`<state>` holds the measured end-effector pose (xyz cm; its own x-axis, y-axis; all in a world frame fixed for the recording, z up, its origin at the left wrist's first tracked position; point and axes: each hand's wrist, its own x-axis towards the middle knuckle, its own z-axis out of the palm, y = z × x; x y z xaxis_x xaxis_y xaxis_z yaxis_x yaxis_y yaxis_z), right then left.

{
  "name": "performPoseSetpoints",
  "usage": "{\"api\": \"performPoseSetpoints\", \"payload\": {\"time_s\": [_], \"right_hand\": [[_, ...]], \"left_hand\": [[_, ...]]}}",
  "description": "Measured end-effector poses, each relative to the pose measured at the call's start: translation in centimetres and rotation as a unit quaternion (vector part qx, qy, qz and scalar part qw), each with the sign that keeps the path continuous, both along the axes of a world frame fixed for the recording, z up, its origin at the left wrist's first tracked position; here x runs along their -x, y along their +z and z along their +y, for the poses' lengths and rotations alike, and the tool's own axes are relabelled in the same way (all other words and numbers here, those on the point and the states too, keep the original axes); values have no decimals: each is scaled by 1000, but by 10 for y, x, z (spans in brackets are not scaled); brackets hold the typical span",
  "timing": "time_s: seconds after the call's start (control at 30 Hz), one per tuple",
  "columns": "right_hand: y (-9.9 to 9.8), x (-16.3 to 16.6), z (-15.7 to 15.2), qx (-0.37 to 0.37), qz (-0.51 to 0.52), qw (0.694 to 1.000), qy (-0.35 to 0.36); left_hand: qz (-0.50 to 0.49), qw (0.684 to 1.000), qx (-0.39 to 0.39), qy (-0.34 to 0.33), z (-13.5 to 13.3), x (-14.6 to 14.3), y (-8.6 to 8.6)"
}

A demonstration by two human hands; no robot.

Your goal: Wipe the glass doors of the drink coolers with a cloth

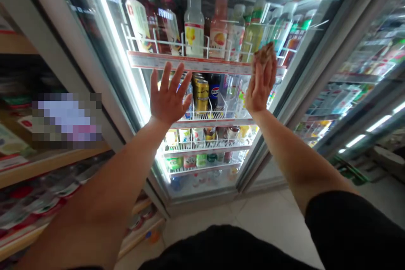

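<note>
My left hand (pixel 169 97) is raised palm-forward at the glass door (pixel 202 194) of a lit drinks fridge, fingers spread and holding nothing. Whether that palm touches the glass I cannot tell. Further right and slightly higher, my right hand (pixel 261 86) has a crumpled brownish cloth (pixel 265 54) under its fingers, held flat toward the same door. Part of the cloth is hidden behind the fingers. Through the glass show bottles, among them a clear one with a yellow-fruit label (pixel 194 33), and lower down gold cans (pixel 201 95).
On the left, wooden-edged shelves (pixel 53 162) carry packaged goods. A second fridge (pixel 341 76) stands to the right behind a metal door frame (pixel 303 80). Pale floor tiles (pixel 262 215) lie below. Wire racks and a price strip (pixel 202 64) run across inside the fridge.
</note>
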<state>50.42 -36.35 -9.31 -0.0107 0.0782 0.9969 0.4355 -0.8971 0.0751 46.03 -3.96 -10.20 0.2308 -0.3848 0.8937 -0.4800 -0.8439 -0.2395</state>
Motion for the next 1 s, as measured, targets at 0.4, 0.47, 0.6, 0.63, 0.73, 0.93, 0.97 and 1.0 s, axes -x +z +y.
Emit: {"api": "performPoseSetpoints", "payload": {"time_s": [0.4, 0.47, 0.6, 0.63, 0.73, 0.93, 0.97, 1.0], "right_hand": [[-57, 16, -39, -45, 20, 999, -5], [-16, 6, -41, -57, -23, 998, -8], [34, -1, -21, -62, -28, 998, -9], [28, 3, -11, -39, -12, 999, -3], [-17, 27, 22, 92, 78, 992, 35], [7, 39, 47, 206, 151, 964, 77], [24, 36, 49, 172, 138, 973, 74], [36, 34, 52, 134, 125, 981, 70]], "left_hand": [[42, 998, 30, -30, 0, 0, 1], [42, 998, 33, -27, 1, -2, 1], [20, 999, 18, -26, 2, -5, -1], [12, 999, 14, -28, 2, -4, -1], [4, 999, 13, -30, 1, -3, -2], [-9, 1000, 7, -14, 0, -1, -2], [-7, 1000, 10, -15, 0, -1, -2], [-5, 1000, 11, -16, 0, -1, -2]]}}
